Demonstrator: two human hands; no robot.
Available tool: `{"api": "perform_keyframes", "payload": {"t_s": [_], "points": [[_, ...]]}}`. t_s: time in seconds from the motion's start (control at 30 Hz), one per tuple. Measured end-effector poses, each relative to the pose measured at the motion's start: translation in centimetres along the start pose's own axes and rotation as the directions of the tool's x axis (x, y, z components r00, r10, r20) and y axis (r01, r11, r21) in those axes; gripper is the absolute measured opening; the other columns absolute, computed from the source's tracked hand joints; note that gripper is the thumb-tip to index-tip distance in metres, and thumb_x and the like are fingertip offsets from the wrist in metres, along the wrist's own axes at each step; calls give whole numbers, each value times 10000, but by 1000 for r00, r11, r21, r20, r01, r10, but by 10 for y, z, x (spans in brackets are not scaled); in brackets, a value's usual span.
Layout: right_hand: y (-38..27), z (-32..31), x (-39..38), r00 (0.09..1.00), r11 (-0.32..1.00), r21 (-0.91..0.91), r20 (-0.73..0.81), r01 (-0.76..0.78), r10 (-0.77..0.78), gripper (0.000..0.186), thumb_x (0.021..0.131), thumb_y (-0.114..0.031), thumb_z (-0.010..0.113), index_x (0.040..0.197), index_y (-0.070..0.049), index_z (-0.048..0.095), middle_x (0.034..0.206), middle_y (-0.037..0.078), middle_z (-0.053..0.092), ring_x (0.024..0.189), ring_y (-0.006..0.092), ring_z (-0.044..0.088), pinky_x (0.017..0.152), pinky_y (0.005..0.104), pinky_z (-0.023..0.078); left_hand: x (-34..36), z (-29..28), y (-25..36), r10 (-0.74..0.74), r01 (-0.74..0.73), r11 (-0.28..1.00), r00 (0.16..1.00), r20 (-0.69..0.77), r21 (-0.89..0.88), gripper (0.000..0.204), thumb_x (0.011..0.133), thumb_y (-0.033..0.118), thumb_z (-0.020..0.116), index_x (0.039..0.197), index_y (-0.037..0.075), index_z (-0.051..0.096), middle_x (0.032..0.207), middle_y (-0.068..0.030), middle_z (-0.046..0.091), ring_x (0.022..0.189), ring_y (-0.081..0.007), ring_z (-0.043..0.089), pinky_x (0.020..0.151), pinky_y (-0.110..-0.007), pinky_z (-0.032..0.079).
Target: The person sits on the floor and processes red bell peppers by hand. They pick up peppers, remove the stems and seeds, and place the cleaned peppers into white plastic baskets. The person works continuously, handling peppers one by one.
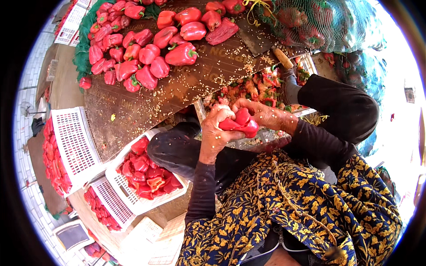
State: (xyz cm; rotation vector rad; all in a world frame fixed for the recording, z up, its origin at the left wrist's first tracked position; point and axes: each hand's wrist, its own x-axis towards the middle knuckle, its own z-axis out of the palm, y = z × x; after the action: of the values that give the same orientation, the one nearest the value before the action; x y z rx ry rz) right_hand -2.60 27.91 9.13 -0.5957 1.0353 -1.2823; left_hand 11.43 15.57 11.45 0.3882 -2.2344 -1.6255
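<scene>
Over my lap, my left hand (pixel 216 133) and my right hand (pixel 270 115) both grip a red pepper (pixel 243 124) that looks split open, both with fingers bent around it. Below and beyond them is a tray of pepper cores and seeds (pixel 262 86). Above, on a brown board (pixel 120 119) scattered with seeds, lies a heap of whole red peppers (pixel 146 53). To the left of my left hand, beside my knee, a white crate (pixel 113 181) holds red pepper pieces (pixel 142 170).
More white crates (pixel 75 150) of red peppers stand at the left. Mesh sacks (pixel 328 22) of peppers are at the upper right, near a wooden handle (pixel 282 57) by my shoe. A screen-like framed object (pixel 73 235) sits at the lower left. My bent legs (pixel 337 111) flank the tray.
</scene>
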Motion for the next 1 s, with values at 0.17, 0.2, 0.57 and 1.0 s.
{"api": "perform_keyframes", "payload": {"t_s": [0.17,0.2,0.57,1.0], "points": [[-13,23,1,998,993,-110,-65,-31,24,501,647,-168,725,1060,-81,456,998,12,470,916,100,471,721,230,429,3,-13,28,78,-95,961,994,75,260,437,457,49,769,829,46,541,872,-89,509,856,-254,530,754,-339,443],[-12,28,-1,992,988,-128,-81,81,-92,487,616,-121,719,1026,-86,459,951,5,472,907,112,464,772,229,393,0,-9,27,132,-141,951,990,53,275,416,478,35,750,832,44,532,880,-103,499,852,-280,527,742,-351,441],[-8,39,4,930,767,-630,-200,119,-309,310,693,-177,637,928,-20,509,793,86,575,767,142,566,672,308,458,-27,-2,45,230,-165,795,972,-38,584,366,520,3,692,864,59,579,922,-88,560,881,-259,558,758,-334,464],[24,36,23,982,996,22,-165,-85,87,229,797,-198,609,915,-1,612,736,4,594,621,96,525,550,246,424,-22,-19,27,293,-209,832,952,-88,514,295,506,7,684,786,54,602,850,-75,571,793,-244,547,712,-324,456]]}}
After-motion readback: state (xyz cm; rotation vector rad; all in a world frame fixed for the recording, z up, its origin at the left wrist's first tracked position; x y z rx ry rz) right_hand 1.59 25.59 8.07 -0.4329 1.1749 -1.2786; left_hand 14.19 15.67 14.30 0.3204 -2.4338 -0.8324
